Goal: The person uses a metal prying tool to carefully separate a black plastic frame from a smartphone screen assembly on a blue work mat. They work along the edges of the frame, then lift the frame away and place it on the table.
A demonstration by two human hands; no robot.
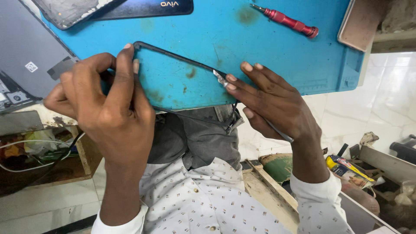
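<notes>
My left hand (pixel 102 97) pinches the left end of a thin black phone frame (pixel 180 58) that lies over the near edge of a blue work mat (pixel 268 47). My right hand (pixel 271 102) holds a slim metal tool (pixel 220 79) like a pen, its tip touching the frame's far rail. The frame's near right corner (pixel 232 123) hangs past the mat's edge above my lap.
A red screwdriver (pixel 287 20) lies at the mat's far right. A dark phone (pixel 143 8) and a cracked screen panel (pixel 67 12) sit at the far left, a grey device (pixel 26 56) to the left. A pinkish phone cover (pixel 359 21) leans at right. Cluttered boxes (pixel 355 169) stand on the floor.
</notes>
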